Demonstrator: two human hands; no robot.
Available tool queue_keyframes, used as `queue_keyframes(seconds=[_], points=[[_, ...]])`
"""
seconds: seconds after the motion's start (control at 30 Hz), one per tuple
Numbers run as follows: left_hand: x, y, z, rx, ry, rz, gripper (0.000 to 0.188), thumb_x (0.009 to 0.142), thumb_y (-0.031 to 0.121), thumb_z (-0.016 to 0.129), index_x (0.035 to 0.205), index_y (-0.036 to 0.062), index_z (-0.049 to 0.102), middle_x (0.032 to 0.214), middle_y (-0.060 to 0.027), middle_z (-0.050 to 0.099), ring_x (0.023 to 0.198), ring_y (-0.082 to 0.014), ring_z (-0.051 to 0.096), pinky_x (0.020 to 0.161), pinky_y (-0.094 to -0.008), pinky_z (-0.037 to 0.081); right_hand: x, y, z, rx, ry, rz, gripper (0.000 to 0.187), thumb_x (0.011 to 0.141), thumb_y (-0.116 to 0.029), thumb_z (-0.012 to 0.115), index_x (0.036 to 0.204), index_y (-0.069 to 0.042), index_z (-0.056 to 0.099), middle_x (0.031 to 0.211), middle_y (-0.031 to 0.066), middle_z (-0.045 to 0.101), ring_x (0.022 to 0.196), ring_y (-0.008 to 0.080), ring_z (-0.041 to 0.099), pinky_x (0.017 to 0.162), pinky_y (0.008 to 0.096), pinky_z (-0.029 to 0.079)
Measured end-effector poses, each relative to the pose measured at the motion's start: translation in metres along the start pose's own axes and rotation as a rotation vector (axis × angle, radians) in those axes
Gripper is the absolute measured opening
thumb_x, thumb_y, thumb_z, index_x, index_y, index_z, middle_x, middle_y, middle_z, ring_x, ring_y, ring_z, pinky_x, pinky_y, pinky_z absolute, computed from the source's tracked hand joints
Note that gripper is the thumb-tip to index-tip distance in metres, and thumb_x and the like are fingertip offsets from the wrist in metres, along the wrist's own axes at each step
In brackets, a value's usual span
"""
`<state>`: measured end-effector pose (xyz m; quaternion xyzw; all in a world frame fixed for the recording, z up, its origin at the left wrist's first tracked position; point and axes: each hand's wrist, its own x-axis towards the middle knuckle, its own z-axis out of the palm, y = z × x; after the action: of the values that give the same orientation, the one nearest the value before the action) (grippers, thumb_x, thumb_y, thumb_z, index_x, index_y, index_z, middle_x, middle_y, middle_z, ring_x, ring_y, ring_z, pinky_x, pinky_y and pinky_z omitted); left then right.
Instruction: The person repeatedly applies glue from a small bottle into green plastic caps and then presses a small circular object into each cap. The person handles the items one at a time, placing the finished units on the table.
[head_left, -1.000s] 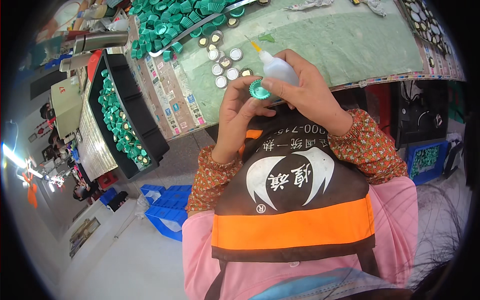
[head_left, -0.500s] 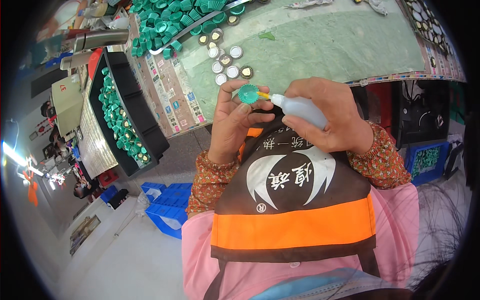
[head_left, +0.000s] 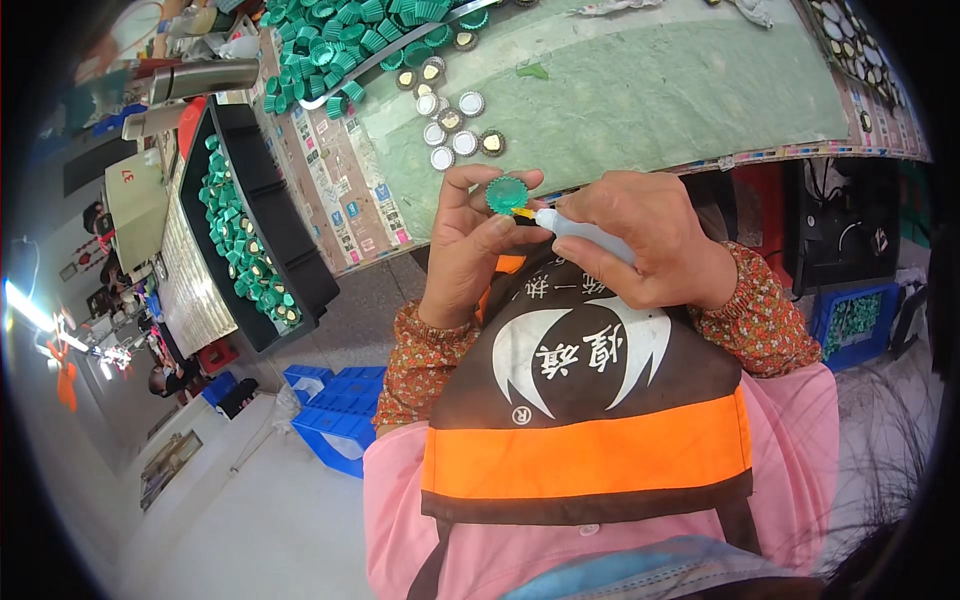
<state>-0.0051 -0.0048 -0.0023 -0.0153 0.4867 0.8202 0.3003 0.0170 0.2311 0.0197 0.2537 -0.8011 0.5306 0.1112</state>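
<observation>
Between its fingers and thumb, my left hand [head_left: 462, 240] holds a green fluted cup [head_left: 507, 194], its open side facing up at me. My right hand [head_left: 650, 235] is wrapped round a translucent white squeeze bottle [head_left: 585, 234]. The bottle's thin yellow nozzle [head_left: 524, 212] points left and meets the lower rim of the cup. Just beyond my left hand, several small round caps [head_left: 465, 144] lie on the green sheet, some white inside, some dark-rimmed with a cream patch.
A tray heaped with green fluted cups [head_left: 345, 40] sits at the far left of the table. Further left, a black bin [head_left: 290, 235] holds more cups and caps. A rack of round caps [head_left: 855, 50] stands far right. Blue crates [head_left: 340, 415] are on the floor.
The nozzle has shifted from the cup's right side to its lower rim. The cup has moved slightly right and down, and my right hand has tilted the bottle a little.
</observation>
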Motion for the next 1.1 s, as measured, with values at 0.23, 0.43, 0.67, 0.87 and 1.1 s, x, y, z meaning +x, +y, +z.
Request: queue_keyframes(seconds=[0.23,0.43,0.67,0.87,1.1], points=[[-0.001,-0.004,-0.002,0.02,0.002,0.002,0.045,0.094,0.005,0.065,0.132,0.0105,0.041,0.138,-0.0229,0.057,0.117,-0.0277,0.064,0.093,-0.0408,0.062,-0.002,0.002,0.004,-0.004,0.013,0.007,0.026,0.085,-0.017,0.076,0.102,-0.005,0.061,0.069,0.0116,0.058,0.063,0.0334,0.061,0.055,0.0433,0.046],[-0.003,-0.004,0.003,-0.01,0.004,-0.042,0.038,0.099,0.012,0.061,0.131,0.0076,0.041,0.129,-0.0192,0.06,0.112,-0.025,0.066,0.091,-0.0403,0.062,-0.002,0.002,0.001,0.09,-0.025,0.106,0.023,0.087,-0.019,0.074,0.101,-0.005,0.062,0.072,0.0129,0.059,0.065,0.0356,0.062,0.056,0.0436,0.047],[-0.007,-0.007,-0.013,0.049,0.067,-0.067,0.033,0.105,0.02,0.053,0.132,0.0045,0.043,0.121,-0.0179,0.062,0.103,-0.0223,0.067,0.089,-0.041,0.063,0.002,0.017,-0.014,0.264,0.128,0.358,0.023,0.092,-0.017,0.073,0.106,-0.004,0.061,0.084,0.0057,0.063,0.074,0.015,0.063,0.067,0.0296,0.049],[-0.006,0.008,-0.002,0.457,0.195,0.078,0.032,0.102,0.007,0.057,0.13,0.0045,0.043,0.122,-0.0155,0.062,0.107,-0.0196,0.065,0.092,-0.0378,0.06,0.001,0.048,-0.035,0.233,0.338,0.509,0.029,0.091,-0.015,0.075,0.113,-0.004,0.062,0.103,0.0031,0.066,0.093,0.009,0.06,0.082,0.0261,0.05],[-0.002,0.012,-0.004,0.571,0.183,0.207,0.043,0.091,-0.011,0.062,0.125,0.0064,0.043,0.13,-0.0142,0.055,0.116,-0.0159,0.056,0.095,-0.0315,0.056,-0.007,0.088,-0.053,0.001,0.423,0.444,0.031,0.097,-0.022,0.068,0.122,-0.005,0.062,0.107,0.004,0.067,0.099,0.0139,0.062,0.088,0.0296,0.049]])
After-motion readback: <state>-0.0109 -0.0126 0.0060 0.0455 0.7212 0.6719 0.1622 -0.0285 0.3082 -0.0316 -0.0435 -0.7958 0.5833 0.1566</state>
